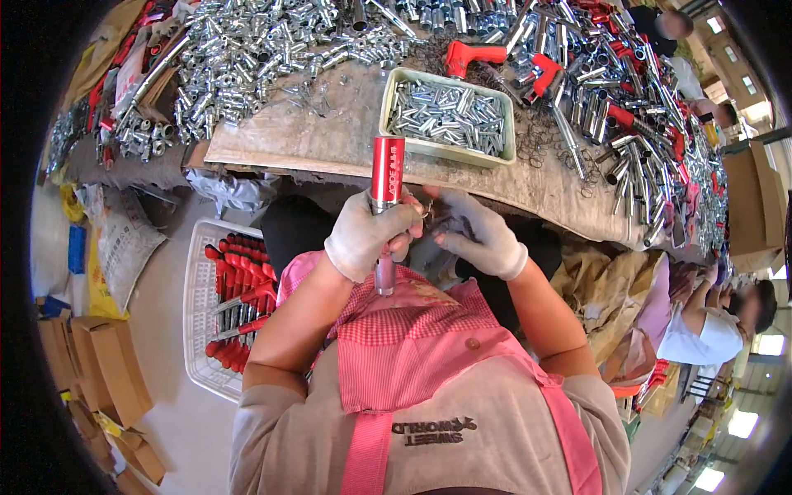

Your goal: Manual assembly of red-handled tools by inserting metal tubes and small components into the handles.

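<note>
My left hand point(360, 238), in a white glove with bare fingertips, is wrapped round an upright red-and-chrome tube-shaped tool point(386, 169). Its red part with pale lettering rises above the fist, and a shiny metal end shows below. My right hand point(492, 242), gloved the same way, is held close beside it, fingers bent toward the tool's side. Something small and dark, perhaps wire, shows between the two hands, too small to name. Just beyond them, on the table edge, a pale green tray point(509, 147) holds many short metal pins point(450, 115).
Heaps of chrome fittings point(247, 62) and metal tubes with red handles point(610, 107) cover the worktable point(305, 148). Thin wire springs lie beside the tray. A white basket point(194, 330) of red-handled tools stands at my left. Cardboard boxes point(111, 367) are further left. Other people sit at the right.
</note>
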Demonstrator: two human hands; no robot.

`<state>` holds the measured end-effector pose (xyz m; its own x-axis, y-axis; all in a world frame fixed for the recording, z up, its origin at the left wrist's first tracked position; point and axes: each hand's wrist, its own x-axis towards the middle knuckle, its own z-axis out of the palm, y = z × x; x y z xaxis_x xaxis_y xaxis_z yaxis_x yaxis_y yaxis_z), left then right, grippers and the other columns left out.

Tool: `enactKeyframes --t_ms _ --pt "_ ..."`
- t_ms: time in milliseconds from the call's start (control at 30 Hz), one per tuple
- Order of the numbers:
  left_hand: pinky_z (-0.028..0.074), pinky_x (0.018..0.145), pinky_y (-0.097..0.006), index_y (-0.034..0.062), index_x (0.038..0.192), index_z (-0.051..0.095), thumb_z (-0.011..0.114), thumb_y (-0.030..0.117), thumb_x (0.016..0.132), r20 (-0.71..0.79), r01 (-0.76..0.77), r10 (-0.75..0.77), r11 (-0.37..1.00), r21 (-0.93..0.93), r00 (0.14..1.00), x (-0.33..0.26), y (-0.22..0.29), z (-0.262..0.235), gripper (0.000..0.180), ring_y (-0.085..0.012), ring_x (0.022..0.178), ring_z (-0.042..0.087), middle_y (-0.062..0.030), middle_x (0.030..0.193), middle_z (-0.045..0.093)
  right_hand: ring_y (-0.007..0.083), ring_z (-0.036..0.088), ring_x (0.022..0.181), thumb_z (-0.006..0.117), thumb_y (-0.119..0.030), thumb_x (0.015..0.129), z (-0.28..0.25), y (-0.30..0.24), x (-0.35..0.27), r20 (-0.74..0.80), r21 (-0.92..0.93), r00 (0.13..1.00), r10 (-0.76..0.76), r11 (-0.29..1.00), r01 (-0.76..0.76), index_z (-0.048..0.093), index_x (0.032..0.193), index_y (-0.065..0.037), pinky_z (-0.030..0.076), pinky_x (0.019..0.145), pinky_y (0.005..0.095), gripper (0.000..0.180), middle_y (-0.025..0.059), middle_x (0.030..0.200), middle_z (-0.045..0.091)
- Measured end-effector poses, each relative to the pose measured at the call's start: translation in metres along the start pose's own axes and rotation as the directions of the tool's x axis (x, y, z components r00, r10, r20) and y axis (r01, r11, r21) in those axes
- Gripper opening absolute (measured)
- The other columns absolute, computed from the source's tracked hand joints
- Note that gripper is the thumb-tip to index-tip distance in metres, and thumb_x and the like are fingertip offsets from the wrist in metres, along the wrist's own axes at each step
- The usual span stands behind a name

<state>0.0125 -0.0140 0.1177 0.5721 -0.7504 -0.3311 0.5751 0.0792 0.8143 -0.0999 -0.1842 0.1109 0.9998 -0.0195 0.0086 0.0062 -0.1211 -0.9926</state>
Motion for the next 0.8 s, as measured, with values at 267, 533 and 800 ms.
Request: enactKeyframes --t_ms 267,533,800 --pt "0.033 0.038 -0.023 0.0011 0.087 0.054 0.061 0.005 0.076 0.22 0.213 -0.236 0.969 0.126 0.946 -0.005 0.008 -0.01 0.013 -0.0085 0.042 0.042 -0.0086 0.064 0.056 0.0159 0.06 0.091 0.064 -0.011 0.082 -0.024 -0.024 0.001 0.044 -0.325 0.995 0.092 0.943 -0.073 0.062 0.104 -0.002 0.047 0.082 0.0293 0.024 0.0087 0.095 0.064" --pt "0.042 0.049 -0.022 0.0033 0.084 0.06 0.068 0.011 0.073 0.398 -0.155 -0.068 0.85 0.504 0.915 -0.005 0.0 -0.01 0.016 -0.0071 0.053 0.052 -0.0051 0.073 0.062 0.0272 0.061 0.087 0.064 -0.014 0.08 -0.03 -0.044 0.01 0.249 -0.641 0.968 -0.043 0.741 0.198 0.06 0.094 -0.002 0.046 0.078 0.0344 0.019 0.0118 0.087 0.063" --pt "0.039 0.045 -0.02 0.0026 0.094 0.056 0.063 0.007 0.078 0.075 -0.042 0.019 0.946 0.322 0.997 -0.008 -0.007 -0.013 0.018 -0.0071 0.051 0.051 -0.0068 0.073 0.064 0.0084 0.058 0.064 0.057 -0.01 0.087 -0.027 -0.025 -0.003 0.097 -0.101 0.95 0.296 0.953 -0.286 0.055 0.097 -0.003 0.049 0.056 0.0234 0.012 0.0041 0.078 0.06"
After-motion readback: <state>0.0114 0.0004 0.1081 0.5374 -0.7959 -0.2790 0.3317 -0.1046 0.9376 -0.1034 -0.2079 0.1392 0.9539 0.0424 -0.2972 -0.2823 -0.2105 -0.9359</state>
